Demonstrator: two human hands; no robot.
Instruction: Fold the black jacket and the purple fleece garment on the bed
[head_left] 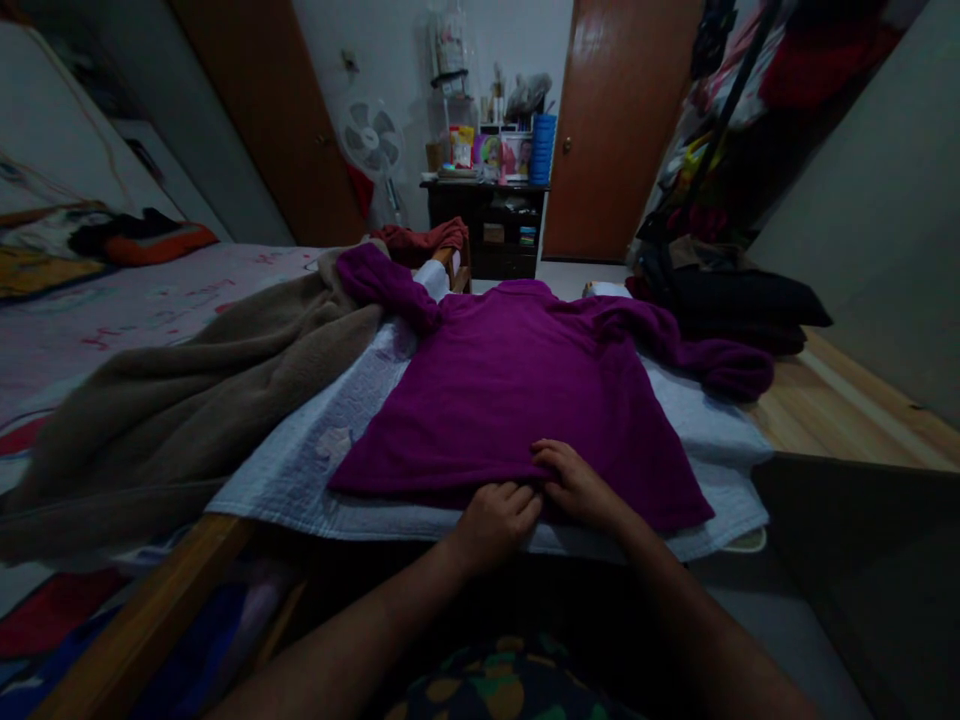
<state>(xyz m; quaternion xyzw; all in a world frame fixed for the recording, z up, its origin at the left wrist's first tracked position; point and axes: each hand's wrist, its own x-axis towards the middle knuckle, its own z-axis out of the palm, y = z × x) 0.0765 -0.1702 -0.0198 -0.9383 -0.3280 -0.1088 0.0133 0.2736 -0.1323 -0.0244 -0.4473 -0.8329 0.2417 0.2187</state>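
Note:
A purple long-sleeved garment (517,385) lies spread out on a white quilted cloth (300,480), its bottom hem towards me and its sleeves out to both sides. Both hands are at the middle of that hem, side by side and nearly touching. My left hand (499,520) has its fingers curled closed on the hem edge. Just right of it, my right hand (574,482) bends its fingers over the fabric, pinching the hem. The left sleeve rests partly on a brown fleece blanket (225,370).
A bed with a pink printed sheet (187,290) is at the left. Dark folded clothes (742,300) sit on a wooden surface (847,400) at the right. Behind stand a fan (373,138), a dark shelf (487,225) and a wooden door (604,140).

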